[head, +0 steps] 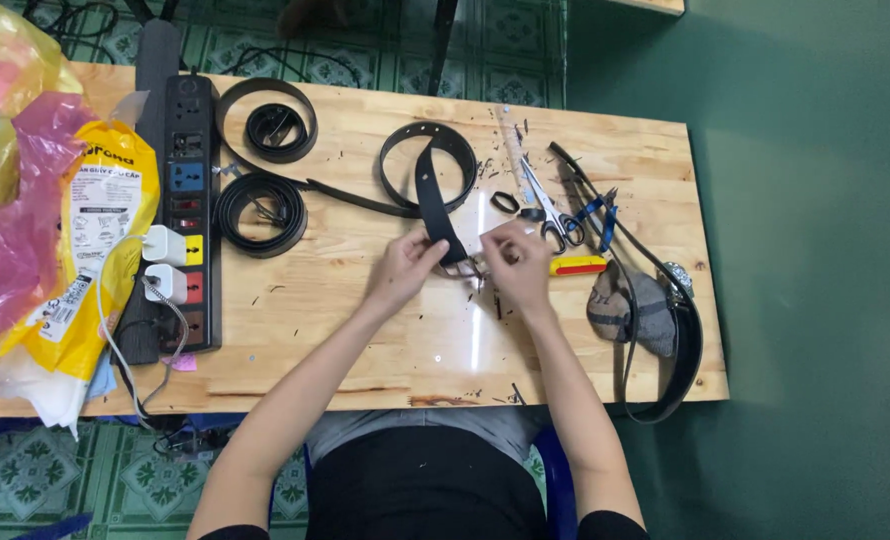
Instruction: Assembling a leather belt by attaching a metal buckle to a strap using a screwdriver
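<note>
A black belt lies looped on the wooden table, its free end running toward me. My left hand pinches that end near its tip. My right hand holds a small metal buckle piece at the belt end, fingers closed around it. The two hands sit close together in the middle of the table. The buckle itself is mostly hidden by my fingers.
Two coiled black belts lie left of centre beside a black power strip with white chargers plugged in. Scissors, a red-yellow tool, a grey cloth and another belt lie right. Plastic bags fill the left edge.
</note>
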